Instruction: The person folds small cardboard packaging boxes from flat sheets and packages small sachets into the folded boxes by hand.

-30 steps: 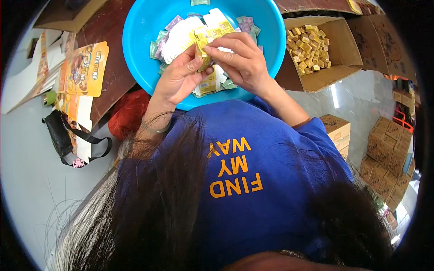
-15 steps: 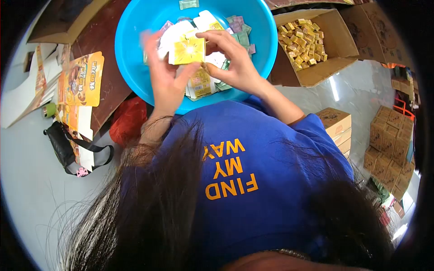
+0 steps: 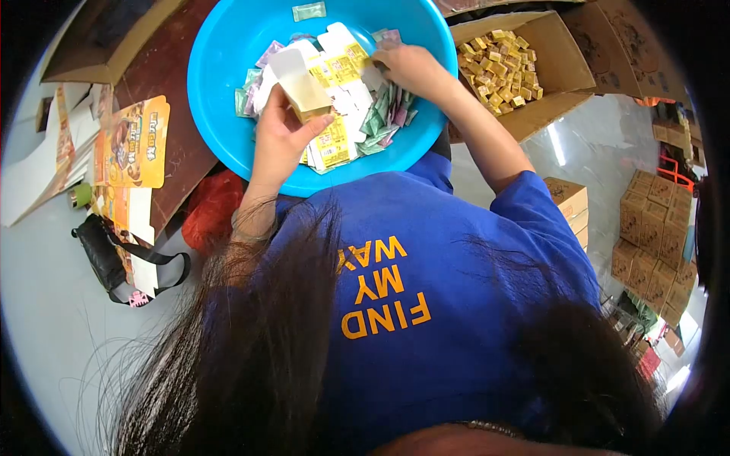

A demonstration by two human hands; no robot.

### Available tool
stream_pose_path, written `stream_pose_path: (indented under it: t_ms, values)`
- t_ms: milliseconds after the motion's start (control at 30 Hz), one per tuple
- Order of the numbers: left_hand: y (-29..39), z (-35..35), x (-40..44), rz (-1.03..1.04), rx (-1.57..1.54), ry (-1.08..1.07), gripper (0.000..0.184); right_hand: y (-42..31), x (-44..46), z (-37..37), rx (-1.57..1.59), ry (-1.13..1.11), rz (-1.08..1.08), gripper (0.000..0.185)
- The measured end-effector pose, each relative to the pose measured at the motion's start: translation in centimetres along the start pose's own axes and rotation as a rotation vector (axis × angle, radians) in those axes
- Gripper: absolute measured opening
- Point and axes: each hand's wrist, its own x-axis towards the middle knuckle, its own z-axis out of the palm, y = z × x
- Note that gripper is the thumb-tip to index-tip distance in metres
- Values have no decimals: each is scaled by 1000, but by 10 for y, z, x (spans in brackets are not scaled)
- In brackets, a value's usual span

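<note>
The left hand [image 3: 283,143] grasps a small carton [image 3: 310,93] between thumb and fingers. The carton is tilted, its white flap raised at the end away from the person; it lies at the fingertips, over the left part of a blue basin [image 3: 199,83]. The right hand [image 3: 414,70] is on the opposite side of the basin, well apart from the carton, its fingers bent down at the sachets near the far right of the pile. Whether it grips a sachet cannot be told, as the fingertips are partly hidden.

Between the hands lie flat yellow-and-white cartons [image 3: 351,67]. Green sachets [image 3: 380,114] lie nearer the person, below the right hand; purple sachets [image 3: 269,53] lie beyond the left hand. Right of the basin, a cardboard box [image 3: 566,45] contains a heap of small yellow boxes [image 3: 502,72].
</note>
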Motion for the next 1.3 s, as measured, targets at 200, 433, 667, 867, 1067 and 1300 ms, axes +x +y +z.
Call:
stream_pose_path:
  t_ms: [200,433,667,867,1067,1300]
  values:
    - [-8,-2,-3,-54,-22,23,63,-3,1,-13,-20,-97,34,15]
    - [-4,4,-2,-73,-191,-11,64,-6,-14,-17,472,86,209,13]
    - [-10,2,-2,-21,-214,-37,63,-10,-25,-59,402,503,338,14]
    - [-9,6,-1,-92,-233,-25,65,-15,-26,-65,720,403,218,13]
    - [-10,3,-8,-82,-203,11,64,-41,-20,-71,871,678,-8,7]
    - [-20,11,-2,-67,-60,-10,64,-97,-22,-85,415,618,-208,8]
